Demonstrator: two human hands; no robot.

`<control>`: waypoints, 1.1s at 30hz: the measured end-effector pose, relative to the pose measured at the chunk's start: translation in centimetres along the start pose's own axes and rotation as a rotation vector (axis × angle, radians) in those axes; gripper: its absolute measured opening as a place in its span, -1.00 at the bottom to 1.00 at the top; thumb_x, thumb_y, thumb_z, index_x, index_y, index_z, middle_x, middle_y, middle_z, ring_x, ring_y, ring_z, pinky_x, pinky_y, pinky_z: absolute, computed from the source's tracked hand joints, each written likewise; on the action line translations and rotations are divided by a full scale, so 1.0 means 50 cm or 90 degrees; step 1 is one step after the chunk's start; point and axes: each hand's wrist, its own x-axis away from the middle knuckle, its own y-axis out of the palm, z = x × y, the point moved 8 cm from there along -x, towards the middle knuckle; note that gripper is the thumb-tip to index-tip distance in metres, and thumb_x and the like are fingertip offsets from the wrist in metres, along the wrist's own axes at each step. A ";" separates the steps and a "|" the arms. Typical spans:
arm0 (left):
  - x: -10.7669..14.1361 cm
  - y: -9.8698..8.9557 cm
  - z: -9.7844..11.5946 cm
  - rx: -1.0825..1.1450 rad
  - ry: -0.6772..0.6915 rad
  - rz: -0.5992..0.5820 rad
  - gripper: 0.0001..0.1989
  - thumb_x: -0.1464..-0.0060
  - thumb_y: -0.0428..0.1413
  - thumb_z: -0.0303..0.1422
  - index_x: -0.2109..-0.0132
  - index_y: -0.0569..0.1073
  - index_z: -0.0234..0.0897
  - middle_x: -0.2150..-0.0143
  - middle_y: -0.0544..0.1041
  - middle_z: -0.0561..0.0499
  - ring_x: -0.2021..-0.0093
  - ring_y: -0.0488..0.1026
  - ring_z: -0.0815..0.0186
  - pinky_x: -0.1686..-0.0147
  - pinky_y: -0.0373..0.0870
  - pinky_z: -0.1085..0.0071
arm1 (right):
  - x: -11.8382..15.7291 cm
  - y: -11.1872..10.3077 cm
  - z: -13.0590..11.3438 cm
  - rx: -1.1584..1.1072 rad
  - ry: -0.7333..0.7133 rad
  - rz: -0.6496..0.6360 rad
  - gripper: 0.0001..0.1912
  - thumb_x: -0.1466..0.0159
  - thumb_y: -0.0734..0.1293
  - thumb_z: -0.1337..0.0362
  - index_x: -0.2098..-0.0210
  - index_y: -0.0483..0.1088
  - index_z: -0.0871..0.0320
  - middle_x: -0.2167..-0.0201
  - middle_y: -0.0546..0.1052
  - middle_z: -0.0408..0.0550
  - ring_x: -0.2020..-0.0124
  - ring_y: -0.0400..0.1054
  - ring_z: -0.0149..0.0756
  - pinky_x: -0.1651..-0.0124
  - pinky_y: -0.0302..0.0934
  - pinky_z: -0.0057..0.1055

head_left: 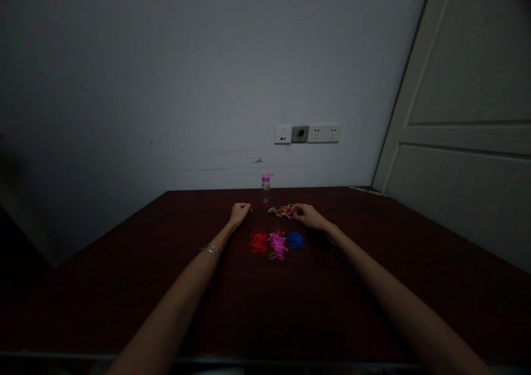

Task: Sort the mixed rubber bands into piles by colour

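Note:
My left hand (240,213) rests on the table with its fingers curled in, left of a small mixed pile of multicoloured rubber bands (280,211); nothing shows in it. At that pile's right edge, my right hand (307,215) has its fingertips pinched together among the bands. What lies between those fingertips is too small to make out. Nearer to me, three sorted heaps sit side by side: red rubber bands (259,241), pink rubber bands (277,243) and blue rubber bands (295,240). A dark patch beside the blue heap, under my right wrist, is too dim to identify.
Behind the mixed pile stands a clear bottle (265,190) with a pink cap. The dark red table (265,308) reaches back to a wall (207,87) with a row of sockets (324,134). A pale panelled door (464,115) stands at the right.

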 end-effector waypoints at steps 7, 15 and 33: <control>0.003 -0.002 0.005 -0.006 -0.013 -0.005 -0.64 0.10 -0.08 -0.18 0.53 0.45 -0.36 0.72 0.24 0.10 0.62 0.16 0.43 0.53 0.07 0.50 | -0.003 0.081 -0.103 -0.056 -0.054 -0.122 -0.74 0.01 0.18 0.51 0.36 0.39 0.22 0.54 0.43 -0.15 0.52 0.25 -0.45 0.47 0.08 -0.55; 0.011 -0.001 0.018 -0.005 -0.002 -0.016 -0.67 0.10 -0.08 -0.24 0.54 0.46 -0.39 0.71 0.27 0.10 0.62 0.17 0.43 0.52 0.09 0.49 | 0.006 0.110 -0.106 -0.036 -0.040 -0.203 -0.75 0.06 0.22 0.51 0.40 0.44 0.26 0.55 0.44 -0.14 0.51 0.27 -0.44 0.46 0.10 -0.56; -0.004 0.016 0.008 -0.114 0.017 -0.033 -0.73 0.06 -0.02 -0.29 0.45 0.50 -0.38 0.50 0.48 -0.01 0.45 0.36 0.36 0.43 0.20 0.51 | 0.113 -0.151 0.225 -0.003 0.234 0.160 -0.73 0.02 0.25 0.24 0.39 0.49 0.24 0.48 0.53 -0.02 0.44 0.37 -0.30 0.39 0.19 -0.46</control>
